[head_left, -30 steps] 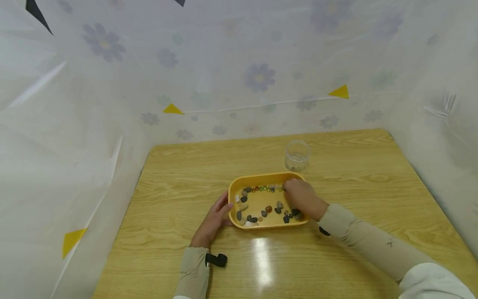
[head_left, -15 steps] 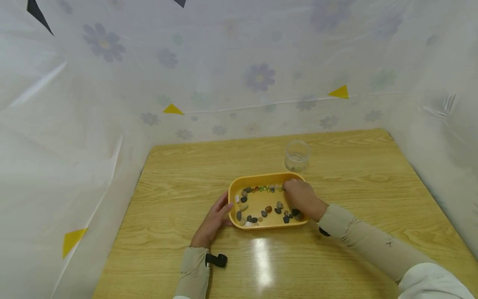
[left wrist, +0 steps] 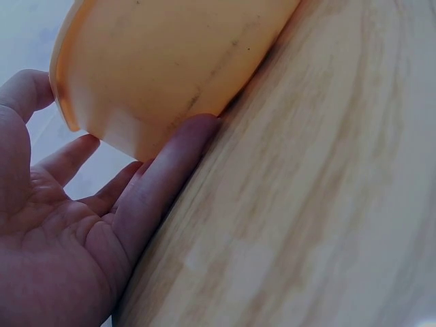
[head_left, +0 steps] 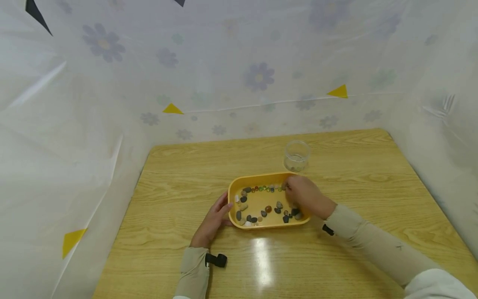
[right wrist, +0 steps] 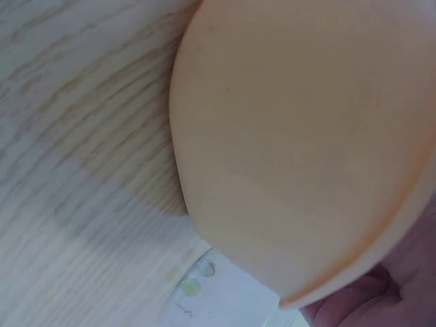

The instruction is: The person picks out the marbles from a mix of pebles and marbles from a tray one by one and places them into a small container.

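Steadying the shallow yellow plastic tray is the left hand, fingers straight and relaxed against the tray's left wall, plainest in the left wrist view. The right hand is down over the tray's far right corner, fingers curled at the end of the row of small coloured glass beads; I can't tell whether it's actually pinching one. Mixed pebbles lie loose across the tray floor.

Biggest risk, I'd say: a bead slipping from the fingertips and rolling off, since they're tiny and smooth. The right wrist could also nudge the tray's near edge.

Behind the tray stands a small clear glass jar, on a light wooden table. Around the table hangs white flower-print sheeting.
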`<action>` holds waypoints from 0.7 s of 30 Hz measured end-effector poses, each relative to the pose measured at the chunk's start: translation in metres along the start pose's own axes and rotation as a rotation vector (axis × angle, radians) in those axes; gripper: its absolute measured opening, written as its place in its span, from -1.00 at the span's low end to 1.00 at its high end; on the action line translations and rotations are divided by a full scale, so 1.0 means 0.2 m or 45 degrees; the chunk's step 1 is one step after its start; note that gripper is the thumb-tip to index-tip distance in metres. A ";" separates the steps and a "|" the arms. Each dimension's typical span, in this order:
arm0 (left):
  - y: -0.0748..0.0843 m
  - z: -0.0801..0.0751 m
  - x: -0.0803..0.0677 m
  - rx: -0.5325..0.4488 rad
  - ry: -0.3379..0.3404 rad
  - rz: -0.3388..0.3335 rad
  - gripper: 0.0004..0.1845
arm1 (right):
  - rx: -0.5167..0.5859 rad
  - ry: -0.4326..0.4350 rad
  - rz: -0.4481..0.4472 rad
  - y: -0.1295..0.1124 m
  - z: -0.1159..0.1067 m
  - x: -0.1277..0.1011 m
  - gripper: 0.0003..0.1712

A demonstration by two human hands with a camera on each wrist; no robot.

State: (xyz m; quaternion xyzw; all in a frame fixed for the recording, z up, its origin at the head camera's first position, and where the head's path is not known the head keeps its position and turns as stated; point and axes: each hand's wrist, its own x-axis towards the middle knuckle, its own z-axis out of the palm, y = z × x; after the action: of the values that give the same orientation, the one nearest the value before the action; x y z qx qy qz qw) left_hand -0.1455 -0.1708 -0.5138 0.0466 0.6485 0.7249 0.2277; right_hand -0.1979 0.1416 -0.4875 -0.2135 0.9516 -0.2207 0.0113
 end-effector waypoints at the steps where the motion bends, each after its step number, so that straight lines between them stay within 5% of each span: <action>1: 0.00 0.00 0.00 -0.001 -0.001 -0.002 -0.41 | -0.004 0.003 0.000 0.00 -0.01 0.00 -0.86; 13: 0.01 0.00 -0.01 0.008 0.004 -0.013 -0.38 | 0.088 0.038 0.004 0.04 -0.08 -0.03 -0.83; 21: -0.05 -0.02 0.03 -0.004 0.017 -0.009 -0.39 | 0.118 0.228 -0.020 0.09 -0.18 -0.03 -0.84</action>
State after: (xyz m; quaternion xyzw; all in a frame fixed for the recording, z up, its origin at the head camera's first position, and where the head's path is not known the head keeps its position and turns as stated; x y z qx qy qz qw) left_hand -0.1494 -0.1726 -0.5259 0.0392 0.6489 0.7255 0.2258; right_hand -0.2036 0.1729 -0.4637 -0.1995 0.9359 -0.2828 -0.0655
